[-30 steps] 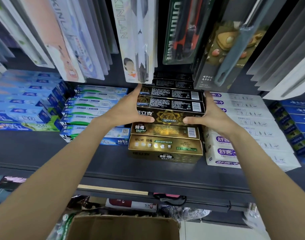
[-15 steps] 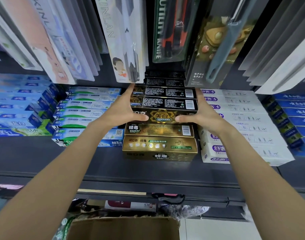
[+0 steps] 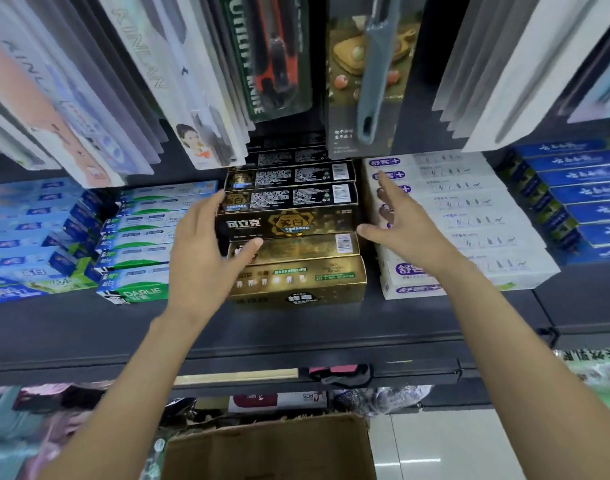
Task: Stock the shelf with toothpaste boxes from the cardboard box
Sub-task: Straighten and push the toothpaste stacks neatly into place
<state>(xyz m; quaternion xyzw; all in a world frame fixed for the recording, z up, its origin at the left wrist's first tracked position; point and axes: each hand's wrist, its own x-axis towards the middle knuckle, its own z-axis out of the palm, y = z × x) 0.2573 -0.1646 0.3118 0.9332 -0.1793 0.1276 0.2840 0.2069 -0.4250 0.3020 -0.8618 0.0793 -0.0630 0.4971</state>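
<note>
Hanging packs across top: utility knife pack (image 3: 269, 60) center, green card w/ grey-blue peeler (image 3: 374, 71) just right of it, white KINLAN blister packs (image 3: 165, 81) to the left, plain white packs (image 3: 525, 71) at right. Below shelf edge: pink-black item (image 3: 334, 373) on lower rail, white-red carton (image 3: 277, 400) beneath. White tile floor (image 3: 445, 445) bottom right.

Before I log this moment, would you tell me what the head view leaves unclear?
- Inside of the cardboard box: cut off by the bottom edge.
- Rear black toothpaste boxes: hidden behind hanging packages.
- Small print on the gold toothpaste box: blurred.
- Whether the left hand touches the stack: unclear.
</note>
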